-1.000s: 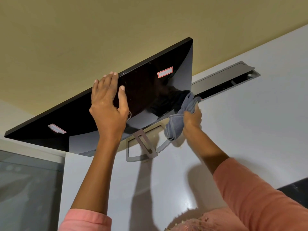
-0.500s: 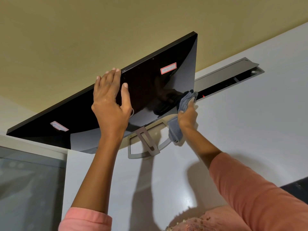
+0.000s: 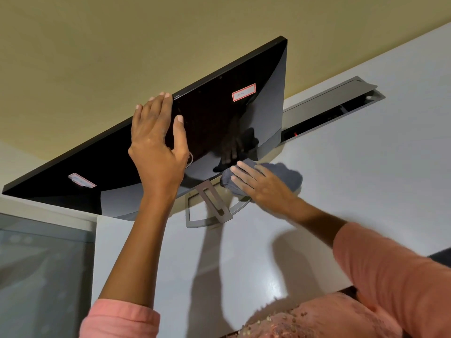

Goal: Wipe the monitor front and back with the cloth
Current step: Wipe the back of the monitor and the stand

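Observation:
The black monitor [image 3: 219, 123] stands on the white desk with its glossy back toward me; two red-edged stickers are on it. My left hand [image 3: 156, 147] lies flat against the back near the top edge, fingers straight and thumb spread. My right hand [image 3: 261, 184] presses the grey cloth [image 3: 285, 174] with straight fingers at the monitor's lower edge, just right of the grey stand [image 3: 210, 206]. The cloth lies partly on the desk. The screen side is hidden.
The white desk [image 3: 366, 179] has an open grey cable slot [image 3: 329, 106] behind the monitor's right end. A glass panel [image 3: 44, 276] borders the desk on the left. A dark object [image 3: 441, 259] shows at the right edge.
My right hand has come down from the back's right part to the lower edge by the stand and now lies flat on the cloth. The left hand stays near the top edge.

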`<control>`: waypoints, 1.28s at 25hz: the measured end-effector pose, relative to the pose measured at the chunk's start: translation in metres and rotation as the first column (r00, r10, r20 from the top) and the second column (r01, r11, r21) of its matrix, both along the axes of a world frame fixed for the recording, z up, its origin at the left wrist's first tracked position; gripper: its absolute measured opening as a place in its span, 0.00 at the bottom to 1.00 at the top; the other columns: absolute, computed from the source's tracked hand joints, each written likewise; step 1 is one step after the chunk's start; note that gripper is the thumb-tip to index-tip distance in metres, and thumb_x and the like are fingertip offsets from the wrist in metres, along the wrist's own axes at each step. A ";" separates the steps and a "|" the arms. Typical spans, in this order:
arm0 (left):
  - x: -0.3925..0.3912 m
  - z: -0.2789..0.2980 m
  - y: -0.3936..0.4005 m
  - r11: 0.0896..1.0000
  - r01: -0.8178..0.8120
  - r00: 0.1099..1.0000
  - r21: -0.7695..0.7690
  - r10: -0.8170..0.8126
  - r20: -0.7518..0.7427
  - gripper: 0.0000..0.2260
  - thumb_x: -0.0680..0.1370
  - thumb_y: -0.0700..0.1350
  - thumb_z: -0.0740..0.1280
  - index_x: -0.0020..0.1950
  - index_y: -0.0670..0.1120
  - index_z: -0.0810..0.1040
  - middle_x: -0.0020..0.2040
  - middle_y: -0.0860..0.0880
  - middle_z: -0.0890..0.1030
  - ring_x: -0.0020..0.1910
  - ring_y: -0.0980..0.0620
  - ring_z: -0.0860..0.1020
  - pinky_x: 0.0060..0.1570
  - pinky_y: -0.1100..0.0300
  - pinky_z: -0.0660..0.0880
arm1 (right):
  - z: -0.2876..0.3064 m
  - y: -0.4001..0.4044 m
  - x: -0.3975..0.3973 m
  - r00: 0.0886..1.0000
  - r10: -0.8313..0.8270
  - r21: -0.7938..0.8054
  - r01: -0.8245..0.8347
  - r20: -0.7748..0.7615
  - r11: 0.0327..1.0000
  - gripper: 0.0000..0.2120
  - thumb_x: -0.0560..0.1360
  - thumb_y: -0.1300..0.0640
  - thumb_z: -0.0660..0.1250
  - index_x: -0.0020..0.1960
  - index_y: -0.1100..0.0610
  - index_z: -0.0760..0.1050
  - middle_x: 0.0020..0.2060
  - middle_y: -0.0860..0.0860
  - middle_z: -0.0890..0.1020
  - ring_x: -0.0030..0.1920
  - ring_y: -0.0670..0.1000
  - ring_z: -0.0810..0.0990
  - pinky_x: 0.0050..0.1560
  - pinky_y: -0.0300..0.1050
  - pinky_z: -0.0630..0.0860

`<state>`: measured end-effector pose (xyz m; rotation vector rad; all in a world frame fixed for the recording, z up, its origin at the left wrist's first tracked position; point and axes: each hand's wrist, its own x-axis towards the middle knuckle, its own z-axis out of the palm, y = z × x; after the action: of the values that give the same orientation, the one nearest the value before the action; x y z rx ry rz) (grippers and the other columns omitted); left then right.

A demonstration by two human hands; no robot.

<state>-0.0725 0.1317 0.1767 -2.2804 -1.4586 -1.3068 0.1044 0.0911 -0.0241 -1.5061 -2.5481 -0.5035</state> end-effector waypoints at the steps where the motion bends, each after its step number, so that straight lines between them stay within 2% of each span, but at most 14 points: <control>1: 0.000 0.000 0.000 1.000 -0.001 1.000 -0.001 0.001 0.003 0.15 0.80 0.43 0.62 0.66 0.40 0.75 0.64 0.44 0.77 0.68 0.49 0.72 0.72 0.51 0.61 | 0.002 0.009 0.014 0.988 0.051 0.035 -0.057 0.147 0.998 0.32 0.68 0.56 0.74 0.70 0.58 0.69 0.71 0.56 0.69 0.71 0.57 0.67 0.63 0.52 0.73; 3: -0.001 0.000 -0.001 1.000 -0.005 1.000 -0.006 0.005 0.007 0.15 0.80 0.43 0.62 0.66 0.40 0.75 0.64 0.44 0.77 0.68 0.49 0.72 0.72 0.52 0.61 | 0.015 0.025 0.047 0.914 0.137 0.078 -0.180 0.383 0.981 0.28 0.72 0.55 0.70 0.70 0.58 0.69 0.73 0.56 0.66 0.73 0.58 0.63 0.66 0.55 0.69; 6: 0.000 -0.001 -0.001 1.000 -0.006 1.000 0.008 0.006 0.000 0.15 0.80 0.42 0.62 0.66 0.40 0.75 0.64 0.45 0.77 0.68 0.49 0.72 0.73 0.52 0.61 | 0.023 0.033 0.085 0.842 0.142 0.054 -0.198 0.521 0.979 0.27 0.73 0.57 0.70 0.70 0.57 0.69 0.75 0.56 0.62 0.75 0.59 0.58 0.66 0.56 0.68; 9: 0.001 -0.002 -0.001 1.000 -0.012 1.000 0.019 0.012 0.008 0.15 0.80 0.42 0.62 0.65 0.40 0.75 0.64 0.44 0.77 0.67 0.49 0.72 0.73 0.53 0.60 | 0.018 0.015 0.081 0.924 0.088 0.049 -0.114 0.373 0.992 0.28 0.69 0.56 0.73 0.69 0.55 0.71 0.71 0.54 0.69 0.71 0.57 0.67 0.56 0.53 0.74; 12: 0.002 -0.003 -0.001 0.999 -0.024 1.000 0.025 0.024 0.010 0.15 0.80 0.42 0.62 0.65 0.40 0.75 0.64 0.45 0.77 0.67 0.49 0.72 0.73 0.53 0.60 | 0.007 0.004 0.054 0.948 0.180 0.085 -0.208 0.263 0.974 0.25 0.71 0.57 0.66 0.68 0.53 0.72 0.69 0.52 0.73 0.69 0.57 0.71 0.53 0.52 0.76; 15: 0.001 -0.003 -0.002 1.000 -0.005 1.000 0.023 0.005 -0.001 0.15 0.80 0.42 0.62 0.66 0.40 0.75 0.64 0.44 0.76 0.68 0.49 0.72 0.72 0.52 0.61 | 0.011 0.024 0.055 0.867 0.286 0.076 -0.344 0.407 0.936 0.25 0.74 0.54 0.67 0.70 0.55 0.70 0.71 0.53 0.70 0.71 0.57 0.68 0.61 0.52 0.73; 17: 0.000 -0.003 -0.003 1.000 0.001 1.000 0.030 -0.001 -0.005 0.15 0.80 0.41 0.62 0.65 0.39 0.75 0.64 0.44 0.77 0.67 0.48 0.72 0.72 0.50 0.62 | 0.022 0.039 0.073 0.822 0.223 0.087 -0.312 0.525 0.946 0.25 0.73 0.52 0.70 0.69 0.55 0.71 0.72 0.53 0.68 0.72 0.55 0.66 0.65 0.51 0.70; 19: 0.001 -0.005 -0.005 0.999 -0.001 1.000 0.043 0.001 -0.009 0.14 0.80 0.41 0.62 0.65 0.39 0.75 0.64 0.44 0.77 0.67 0.48 0.72 0.71 0.49 0.63 | 0.024 0.052 0.089 0.772 0.160 0.121 -0.294 0.616 0.948 0.26 0.70 0.54 0.72 0.66 0.57 0.73 0.70 0.52 0.71 0.72 0.54 0.66 0.67 0.51 0.68; 22: 0.000 -0.004 -0.003 0.998 -0.002 0.999 0.065 0.005 -0.037 0.14 0.80 0.39 0.62 0.64 0.38 0.75 0.63 0.43 0.77 0.66 0.47 0.73 0.71 0.49 0.64 | 0.008 0.064 0.085 0.682 0.146 0.149 -0.355 0.716 0.923 0.26 0.72 0.55 0.70 0.68 0.60 0.71 0.70 0.54 0.71 0.73 0.57 0.64 0.72 0.56 0.61; 25: 0.000 -0.004 -0.001 0.998 -0.008 0.999 0.061 0.011 -0.048 0.14 0.80 0.39 0.62 0.65 0.38 0.75 0.63 0.43 0.77 0.66 0.47 0.73 0.71 0.49 0.64 | -0.010 0.071 0.067 0.650 0.185 0.137 -0.412 0.737 0.901 0.24 0.78 0.58 0.61 0.72 0.63 0.64 0.72 0.57 0.67 0.74 0.59 0.61 0.74 0.56 0.55; 28: 0.002 -0.004 -0.001 0.997 -0.022 0.999 0.068 0.025 -0.047 0.14 0.79 0.38 0.62 0.64 0.38 0.75 0.63 0.43 0.77 0.66 0.47 0.73 0.71 0.50 0.63 | -0.016 0.078 0.052 0.673 0.234 0.085 -0.405 0.702 0.910 0.23 0.81 0.61 0.52 0.74 0.68 0.55 0.74 0.60 0.62 0.75 0.61 0.58 0.75 0.55 0.55; 30: 0.002 -0.005 -0.002 0.997 -0.024 0.998 0.075 0.028 -0.053 0.14 0.79 0.38 0.62 0.64 0.38 0.75 0.63 0.43 0.77 0.66 0.47 0.73 0.71 0.50 0.63 | -0.015 0.081 0.036 0.692 0.298 0.055 -0.439 0.658 0.897 0.24 0.81 0.60 0.56 0.74 0.65 0.57 0.74 0.59 0.63 0.74 0.60 0.59 0.75 0.55 0.55; 32: 0.000 -0.006 -0.002 0.997 -0.022 0.998 0.080 0.027 -0.059 0.14 0.79 0.38 0.62 0.65 0.38 0.75 0.63 0.43 0.77 0.66 0.47 0.73 0.71 0.50 0.63 | -0.011 0.086 0.012 0.664 0.366 0.039 -0.512 0.652 0.858 0.24 0.78 0.57 0.62 0.73 0.60 0.64 0.71 0.54 0.69 0.72 0.56 0.66 0.73 0.51 0.58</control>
<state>-0.0724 0.1295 0.1709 -2.2243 -1.3853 -1.2551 0.1168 0.1771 -0.0353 -0.6296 -3.0429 -1.3416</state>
